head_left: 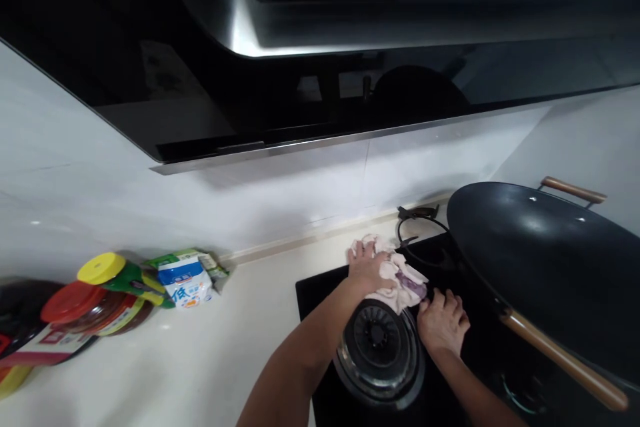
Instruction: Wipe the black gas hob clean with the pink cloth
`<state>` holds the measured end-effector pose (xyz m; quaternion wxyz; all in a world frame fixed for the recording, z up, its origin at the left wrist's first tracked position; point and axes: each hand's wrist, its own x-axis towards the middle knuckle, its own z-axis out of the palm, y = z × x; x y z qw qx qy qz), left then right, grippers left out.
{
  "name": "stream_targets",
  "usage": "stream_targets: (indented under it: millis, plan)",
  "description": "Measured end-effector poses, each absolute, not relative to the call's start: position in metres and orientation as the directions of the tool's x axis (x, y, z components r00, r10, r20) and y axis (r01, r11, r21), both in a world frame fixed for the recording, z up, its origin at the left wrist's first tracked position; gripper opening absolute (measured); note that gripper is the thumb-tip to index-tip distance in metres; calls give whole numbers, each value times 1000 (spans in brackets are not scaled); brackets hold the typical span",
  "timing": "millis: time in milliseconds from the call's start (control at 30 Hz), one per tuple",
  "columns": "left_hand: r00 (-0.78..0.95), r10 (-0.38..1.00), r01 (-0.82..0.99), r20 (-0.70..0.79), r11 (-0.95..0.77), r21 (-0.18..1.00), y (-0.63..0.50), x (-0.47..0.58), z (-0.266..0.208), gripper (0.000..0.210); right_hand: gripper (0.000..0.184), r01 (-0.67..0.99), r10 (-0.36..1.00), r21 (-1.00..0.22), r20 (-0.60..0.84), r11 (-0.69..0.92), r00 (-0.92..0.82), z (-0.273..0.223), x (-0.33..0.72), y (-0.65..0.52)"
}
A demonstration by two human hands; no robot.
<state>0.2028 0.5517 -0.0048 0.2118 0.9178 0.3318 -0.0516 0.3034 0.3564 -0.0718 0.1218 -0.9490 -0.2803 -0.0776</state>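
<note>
My left hand [367,267] presses on a crumpled pale pink cloth [407,280] with a purple patch, its fingers bent over the fabric. The cloth lies at the back of the black cooktop [313,297], just behind a round gas burner [377,337]. To the right of that burner, my right hand [444,321] rests on the cooktop, fingers apart and slightly bent, the thumb side close to the cloth. I see nothing held in it.
A large black wok [545,267] with wooden handles covers the right side. A black pan support [420,230] leans behind the cooktop. A dark range hood [320,100] hangs overhead. On the left counter are a red-lidded jar [80,310], a yellow-capped green bottle [125,280] and a blue-white packet [186,282].
</note>
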Motion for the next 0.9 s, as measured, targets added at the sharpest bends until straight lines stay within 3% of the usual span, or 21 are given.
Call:
stream_targets:
  millis: [133, 233, 433, 533, 667, 900]
  plan:
    - [736, 660, 668, -149, -672, 319, 584, 194, -7, 82, 54, 567, 524, -188, 236, -802, 819, -75, 305, 355]
    - [779, 621, 613, -82, -730, 302, 585, 209, -9, 74, 54, 573, 521, -184, 265, -799, 811, -79, 306, 353]
    - [868, 496, 480, -36, -816, 322, 567, 242, -11, 95, 53, 584, 531, -189, 268, -789, 804, -85, 310, 348]
    - [868, 494, 480, -45, -814, 327, 572, 235, -11, 86, 54, 585, 530, -201, 268, -786, 805, -84, 311, 348]
    - [831, 555, 535, -29, -783, 318, 586, 205, -10, 56, 52, 580, 520, -230, 272, -781, 809, -83, 311, 348]
    - [674, 738, 703, 23, -651, 287, 592, 112, -13, 53, 50, 572, 511, -264, 268, -776, 817, -84, 313, 347]
